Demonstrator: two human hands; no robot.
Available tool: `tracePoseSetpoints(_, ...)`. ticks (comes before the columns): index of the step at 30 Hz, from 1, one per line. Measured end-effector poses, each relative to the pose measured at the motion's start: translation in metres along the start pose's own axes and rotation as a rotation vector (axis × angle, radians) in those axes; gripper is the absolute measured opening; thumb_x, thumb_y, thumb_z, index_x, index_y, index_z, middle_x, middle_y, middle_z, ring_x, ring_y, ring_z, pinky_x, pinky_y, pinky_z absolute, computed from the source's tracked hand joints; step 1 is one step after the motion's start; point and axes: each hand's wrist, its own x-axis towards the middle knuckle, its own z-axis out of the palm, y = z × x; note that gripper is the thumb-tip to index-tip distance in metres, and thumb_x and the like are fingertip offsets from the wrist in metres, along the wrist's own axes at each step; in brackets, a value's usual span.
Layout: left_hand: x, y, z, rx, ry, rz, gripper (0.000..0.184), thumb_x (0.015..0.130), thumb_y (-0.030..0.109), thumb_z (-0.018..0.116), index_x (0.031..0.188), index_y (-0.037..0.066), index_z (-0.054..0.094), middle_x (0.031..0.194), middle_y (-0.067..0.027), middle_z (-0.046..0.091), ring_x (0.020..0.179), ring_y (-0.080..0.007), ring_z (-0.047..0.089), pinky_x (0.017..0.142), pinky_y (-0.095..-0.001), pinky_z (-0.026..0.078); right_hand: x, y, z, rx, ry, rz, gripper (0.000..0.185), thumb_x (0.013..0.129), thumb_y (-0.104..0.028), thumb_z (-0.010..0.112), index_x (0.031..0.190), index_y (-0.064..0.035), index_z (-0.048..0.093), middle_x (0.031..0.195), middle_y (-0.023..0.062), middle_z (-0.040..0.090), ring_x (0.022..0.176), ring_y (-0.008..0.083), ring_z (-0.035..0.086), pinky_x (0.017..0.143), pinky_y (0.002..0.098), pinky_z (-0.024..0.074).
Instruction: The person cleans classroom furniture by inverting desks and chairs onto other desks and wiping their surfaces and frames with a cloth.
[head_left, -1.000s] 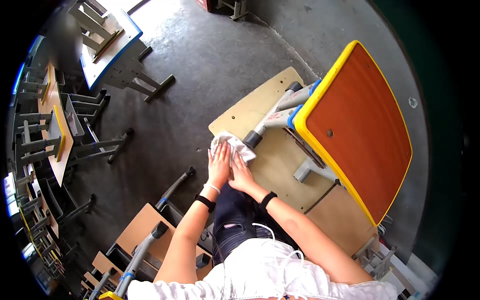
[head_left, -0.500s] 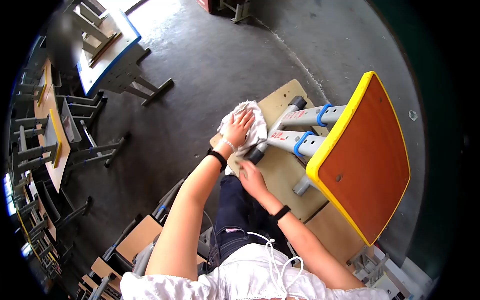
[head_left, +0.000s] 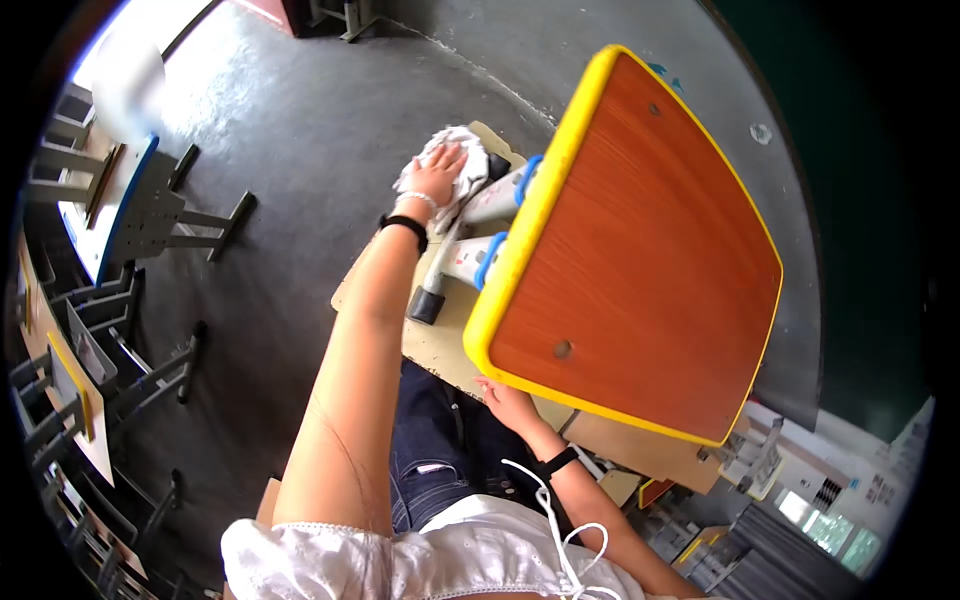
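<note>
With its fingers spread flat, my left hand (head_left: 437,180) presses on a crumpled white cloth (head_left: 472,172) at the far end of a pale tabletop (head_left: 455,350). A stool stands on that tabletop, its orange-brown seat (head_left: 640,260) edged in yellow and close to the camera. Beside the cloth are the stool's grey legs (head_left: 463,258), with blue rings and a black foot cap (head_left: 426,306). My right hand (head_left: 510,402) is below the seat's near corner, by the tabletop's near edge. Its fingers look loosely bent and apart, and I see nothing in them.
To the left, a blue-edged desk (head_left: 120,200) carries an upturned stool. More desks and stools (head_left: 80,385) line the left side. A dark green board (head_left: 870,250) is at the right, and grey curtains (head_left: 770,545) hang at lower right. Grey floor (head_left: 290,130) lies beyond the tabletop.
My left hand and the cloth have moved toward the tabletop's far end, beyond the stool's foot bar. The view has shifted, so the seat looks larger. My right hand is now beside the seat's corner.
</note>
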Motion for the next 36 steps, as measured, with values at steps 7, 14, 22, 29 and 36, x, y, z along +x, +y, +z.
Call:
tracePoseSetpoints(7,-0.127,-0.026,-0.004,-0.163,-0.121,-0.118,0.066,0.071,0.018,0.053,0.132,0.022,0.030,0.142,-0.0022,0.019,0.131,-0.0246,0.018,0.099,-0.0551,0.024,-0.018,-0.008,-0.025,0.068,-0.047,0.041,0.019,0.081,-0.013,0.047,0.092,-0.0048,0.060,0.089,0.0138,0.061,0.083,0.0314,0.058,0.073,0.0395,0.0469)
tracePoseSetpoints(14,-0.244,-0.006,-0.014,0.167,0.053,-0.165,0.057,0.062,0.027,0.070,0.115,0.014,0.050,0.129,-0.0097,0.040,0.115,-0.0312,0.039,0.093,-0.0520,0.033,-0.079,0.034,-0.020,0.044,0.063,0.035,0.017,0.080,-0.013,0.047,0.088,-0.0059,0.060,0.087,0.0126,0.062,0.082,0.0302,0.058,0.073,0.0386,0.0473)
tracePoseSetpoints(22,-0.264,0.037,0.037,0.265,0.288,-0.345,0.047,0.064,0.012,0.066,0.109,0.008,0.052,0.113,-0.0134,0.048,0.110,-0.0322,0.043,0.086,-0.0403,0.044,-0.169,0.099,-0.035,-0.016,0.104,0.146,0.018,0.079,-0.013,0.048,0.090,-0.0059,0.060,0.087,0.0129,0.062,0.083,0.0302,0.059,0.073,0.0385,0.0469)
tracePoseSetpoints(29,-0.299,0.105,0.069,-0.222,0.042,-0.461,0.034,0.075,0.019,0.056,0.104,0.002,0.054,0.091,-0.0136,0.063,0.087,-0.0285,0.059,0.079,-0.0356,0.044,-0.260,0.146,-0.054,0.113,0.365,0.296,0.015,0.077,-0.012,0.049,0.086,-0.0051,0.060,0.087,0.0132,0.062,0.082,0.0302,0.058,0.071,0.0398,0.0470)
tracePoseSetpoints(36,-0.308,0.266,0.099,-0.349,-0.212,0.057,0.029,0.066,0.024,0.064,0.078,-0.002,0.056,0.070,-0.0228,0.058,0.069,-0.0375,0.057,0.061,-0.0425,0.044,-0.363,0.196,-0.053,0.136,0.523,0.421,0.016,0.078,-0.013,0.049,0.087,-0.0058,0.060,0.084,0.0134,0.062,0.079,0.0316,0.058,0.068,0.0404,0.0473)
